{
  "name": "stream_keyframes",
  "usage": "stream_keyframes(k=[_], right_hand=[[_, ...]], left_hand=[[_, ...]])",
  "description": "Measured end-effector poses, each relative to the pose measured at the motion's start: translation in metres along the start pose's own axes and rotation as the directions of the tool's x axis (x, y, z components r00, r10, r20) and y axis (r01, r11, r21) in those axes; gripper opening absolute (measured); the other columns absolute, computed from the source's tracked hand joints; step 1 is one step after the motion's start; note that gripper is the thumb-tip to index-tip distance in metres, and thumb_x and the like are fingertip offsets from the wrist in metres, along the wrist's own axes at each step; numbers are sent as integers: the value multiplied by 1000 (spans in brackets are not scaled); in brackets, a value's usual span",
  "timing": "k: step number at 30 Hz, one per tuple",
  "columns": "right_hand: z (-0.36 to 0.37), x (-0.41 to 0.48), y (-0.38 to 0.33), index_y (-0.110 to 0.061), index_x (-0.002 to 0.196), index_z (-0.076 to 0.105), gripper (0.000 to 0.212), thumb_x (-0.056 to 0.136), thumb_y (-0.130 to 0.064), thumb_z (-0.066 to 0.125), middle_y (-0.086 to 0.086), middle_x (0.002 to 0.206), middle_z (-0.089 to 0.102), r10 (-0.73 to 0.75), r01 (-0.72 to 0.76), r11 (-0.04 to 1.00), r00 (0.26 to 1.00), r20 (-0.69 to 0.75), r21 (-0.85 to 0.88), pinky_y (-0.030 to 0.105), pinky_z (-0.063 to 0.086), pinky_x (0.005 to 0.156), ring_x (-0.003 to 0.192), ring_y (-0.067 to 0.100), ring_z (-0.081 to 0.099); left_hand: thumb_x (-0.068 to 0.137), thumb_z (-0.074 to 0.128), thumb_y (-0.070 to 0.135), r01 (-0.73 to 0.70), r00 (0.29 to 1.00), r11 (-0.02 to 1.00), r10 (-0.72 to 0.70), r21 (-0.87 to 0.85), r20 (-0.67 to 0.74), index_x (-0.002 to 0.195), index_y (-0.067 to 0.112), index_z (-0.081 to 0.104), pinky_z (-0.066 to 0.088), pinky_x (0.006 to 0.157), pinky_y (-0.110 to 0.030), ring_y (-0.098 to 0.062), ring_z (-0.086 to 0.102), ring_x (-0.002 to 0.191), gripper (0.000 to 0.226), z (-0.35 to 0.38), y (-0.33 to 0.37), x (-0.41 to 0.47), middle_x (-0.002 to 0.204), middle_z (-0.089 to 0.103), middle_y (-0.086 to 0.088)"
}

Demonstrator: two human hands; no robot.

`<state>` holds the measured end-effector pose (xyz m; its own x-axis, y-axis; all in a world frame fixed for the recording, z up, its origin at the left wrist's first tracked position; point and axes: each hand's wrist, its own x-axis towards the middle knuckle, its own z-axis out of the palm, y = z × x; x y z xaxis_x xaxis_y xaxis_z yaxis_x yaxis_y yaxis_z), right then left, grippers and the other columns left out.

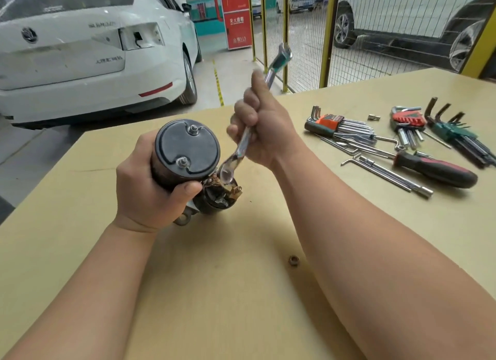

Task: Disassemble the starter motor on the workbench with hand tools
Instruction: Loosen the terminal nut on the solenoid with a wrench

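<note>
The black starter motor (188, 150) stands upright on the tan workbench (214, 292), its round end cap with two nuts facing me. My left hand (150, 193) grips its body from the left. My right hand (260, 128) holds a silver combination wrench (245, 142) in a fist; the ring end is blurred and sits at the solenoid terminals (228, 187) just right of the motor, and the open end points up and away. A loose nut (294, 260) lies on the bench near my right forearm.
To the right lie hex key sets (341, 126) (408, 120) (456, 134), a red-and-black screwdriver (434, 169), an L-shaped socket wrench (394, 174) and a small socket (373, 117). A white car (94, 50) and a yellow mesh fence (303, 37) stand beyond the bench.
</note>
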<state>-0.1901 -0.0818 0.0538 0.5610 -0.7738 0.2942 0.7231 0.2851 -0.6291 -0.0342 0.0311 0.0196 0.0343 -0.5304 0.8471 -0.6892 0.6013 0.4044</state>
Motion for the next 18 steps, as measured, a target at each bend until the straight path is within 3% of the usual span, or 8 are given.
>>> stream_keyframes(k=[3, 6, 9, 11, 13, 15, 18], right_hand=[[-8, -9, 11, -21, 43, 48, 60, 98, -44, 40, -4, 38, 40, -81, 74, 995, 991, -110, -64, 23, 47, 42, 30, 10, 38], [-7, -6, 10, -20, 47, 48, 55, 98, -40, 42, -3, 39, 42, -100, 92, 992, 990, -96, -82, 24, 47, 42, 32, 12, 43], [14, 16, 6, -21, 47, 44, 55, 99, -38, 41, -5, 39, 40, 80, -71, 953, 997, 20, -294, 21, 34, 40, 34, 11, 36], [30, 26, 12, -21, 48, 39, 53, 98, -41, 39, -6, 40, 36, 237, -133, 825, 964, 122, -550, 33, 11, 49, 38, 14, 27], [39, 29, 18, -20, 50, 35, 53, 99, -40, 37, -6, 39, 33, 338, -145, 766, 919, 201, -626, 38, 6, 54, 38, 14, 23], [40, 31, 13, -20, 48, 36, 54, 99, -39, 37, -6, 38, 33, 340, -192, 851, 911, 235, -489, 28, 15, 42, 32, 11, 28], [28, 28, -4, -19, 46, 40, 57, 99, -39, 38, -5, 36, 36, 169, -151, 982, 971, 167, -112, 18, 35, 32, 28, 9, 36]], left_hand=[[79, 45, 79, -5, 1000, 1000, 4, -13, -6, 118, 34, 43, 38, 79, -2, 20, 52, 93, 59, 1, 1, 0, 106, 53, 43], [80, 45, 79, -11, 1000, 1000, 11, -13, -4, 117, 34, 44, 37, 79, -1, 21, 51, 93, 58, 2, 1, 0, 106, 53, 43], [79, 47, 79, -3, 1000, 1000, 3, -16, 3, 118, 35, 44, 39, 81, -4, 20, 51, 95, 59, 2, -3, 2, 106, 54, 42], [78, 49, 79, 8, 1000, 999, -8, -32, 5, 119, 35, 45, 41, 81, -6, 17, 53, 96, 60, 1, -5, 1, 107, 55, 40], [77, 50, 79, 11, 1000, 999, -11, -36, -4, 119, 35, 44, 41, 81, -6, 16, 54, 96, 61, 0, -5, -1, 108, 55, 39], [78, 49, 79, 33, 999, 999, -33, -33, 1, 118, 35, 44, 40, 80, -4, 17, 54, 94, 60, 0, -3, -1, 107, 55, 40], [78, 48, 80, 44, 999, 999, -44, -25, -8, 115, 35, 45, 38, 78, -2, 19, 53, 91, 59, 0, 0, -1, 104, 54, 42]])
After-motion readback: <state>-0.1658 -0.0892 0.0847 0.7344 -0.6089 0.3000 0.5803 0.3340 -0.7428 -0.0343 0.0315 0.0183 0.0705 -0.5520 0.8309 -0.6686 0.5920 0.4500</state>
